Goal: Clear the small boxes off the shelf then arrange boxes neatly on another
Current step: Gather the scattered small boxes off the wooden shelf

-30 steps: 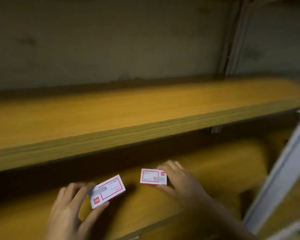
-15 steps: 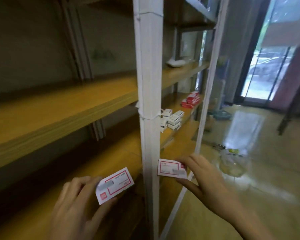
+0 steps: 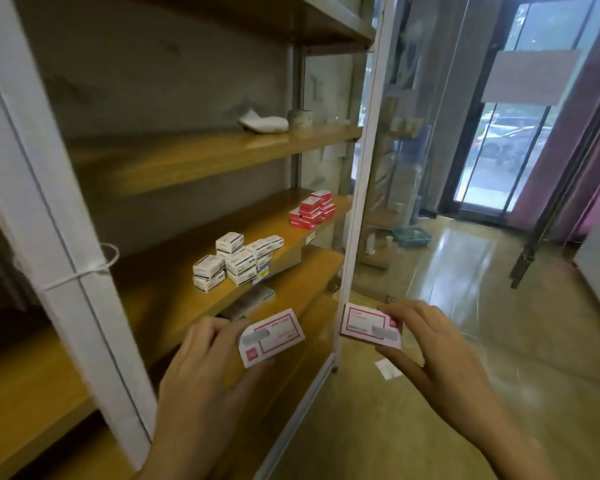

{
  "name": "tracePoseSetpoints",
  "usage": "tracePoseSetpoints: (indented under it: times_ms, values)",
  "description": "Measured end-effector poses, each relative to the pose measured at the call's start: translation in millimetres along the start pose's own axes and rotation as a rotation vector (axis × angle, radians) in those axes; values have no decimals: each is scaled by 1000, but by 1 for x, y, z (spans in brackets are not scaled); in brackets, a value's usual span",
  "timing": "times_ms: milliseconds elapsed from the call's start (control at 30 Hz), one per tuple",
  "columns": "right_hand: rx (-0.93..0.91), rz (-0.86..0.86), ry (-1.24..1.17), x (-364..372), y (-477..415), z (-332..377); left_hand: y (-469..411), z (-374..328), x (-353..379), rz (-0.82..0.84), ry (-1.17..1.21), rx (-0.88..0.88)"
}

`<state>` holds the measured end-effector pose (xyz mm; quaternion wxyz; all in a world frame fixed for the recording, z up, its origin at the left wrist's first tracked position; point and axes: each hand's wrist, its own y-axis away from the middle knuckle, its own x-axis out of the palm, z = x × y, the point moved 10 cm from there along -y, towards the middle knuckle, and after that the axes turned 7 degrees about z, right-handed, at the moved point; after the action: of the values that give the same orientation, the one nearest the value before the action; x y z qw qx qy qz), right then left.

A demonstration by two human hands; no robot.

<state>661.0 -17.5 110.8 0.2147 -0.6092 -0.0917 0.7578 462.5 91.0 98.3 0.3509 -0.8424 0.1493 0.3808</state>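
Observation:
My left hand (image 3: 201,382) grips a small white box with a red frame (image 3: 272,336), held in front of the wooden shelves. My right hand (image 3: 433,355) holds a second white-and-red box (image 3: 369,325) just right of the white corner post, over the floor. Farther along, a wooden shelf (image 3: 174,285) carries a pile of white boxes with blue stripes (image 3: 234,261) and, at its far end, a stack of red boxes (image 3: 312,210). A dark flat box (image 3: 248,303) lies on the shelf below.
A thick white upright post (image 3: 66,251) with a cable tie stands at the left. A thin white post (image 3: 355,216) marks the unit's right corner. A white object (image 3: 264,122) rests on the upper shelf (image 3: 187,157). A green basket (image 3: 413,236) sits on the glossy floor near glass doors.
The view has swung right from the bare shelves to the shelf section with stacked boxes. Both hands still hold their boxes, now lifted out in front of the unit's right corner.

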Motion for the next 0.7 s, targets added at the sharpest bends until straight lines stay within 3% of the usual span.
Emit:
tracePoseSetpoints:
  times_ms: [367,533,700]
  values:
    - [85,-2,28,-2,-48,-154,-112,-37,98,60,-57,71]
    - [126,40,46,32,-113,-225,-187,-27,147,25,-61,34]
    - [32,60,23,43,-202,-279,-268,-16,179,-30,-46,-29]
